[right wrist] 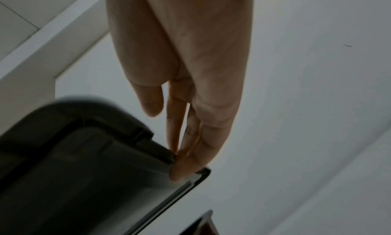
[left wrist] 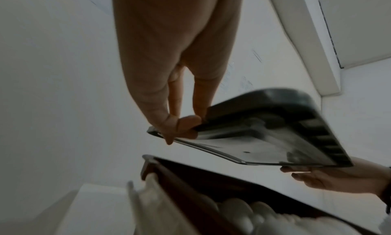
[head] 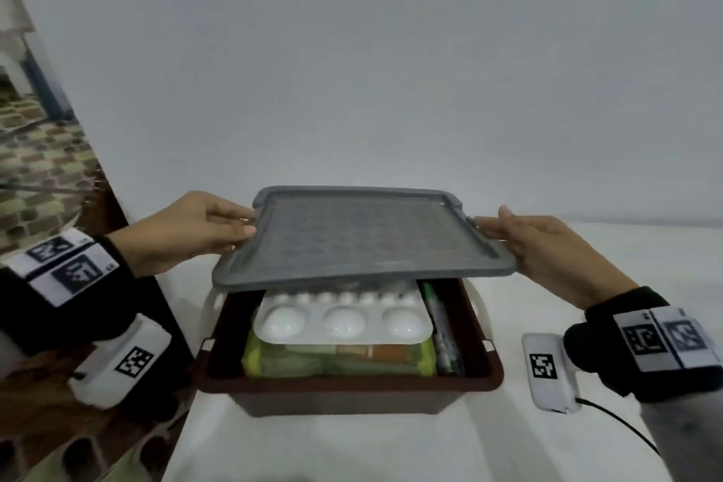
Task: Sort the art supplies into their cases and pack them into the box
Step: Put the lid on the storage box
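Both hands are holding a grey lid [head: 362, 235] above a dark red-brown box [head: 344, 383], one at each short side. On the left, the left hand [head: 187, 231] is pinching the lid's edge, thumb on top and fingers curling underneath; the left wrist view is showing the fingertips [left wrist: 188, 126] wrapping the rim. Opposite it, the right hand [head: 547, 246] is gripping the other edge, and in the right wrist view its fingertips [right wrist: 180, 170] are pressing against the lid's corner rim while the thumb is lying apart from them. Hanging clear of the box, the lid is tilting a little, its near edge sitting lower than the far one and covering only the back part of the opening. Inside the box, a white paint palette [head: 340, 319] with round wells is lying on top of a green and yellow case [head: 340, 360], and a green-capped marker [head: 440, 321] is lying along the right wall beside them. Under everything, the box is resting on a white surface [head: 547, 442]. Near each wrist, a small white device with a black square marker is showing, the right one [head: 547, 368] trailing a black cable.
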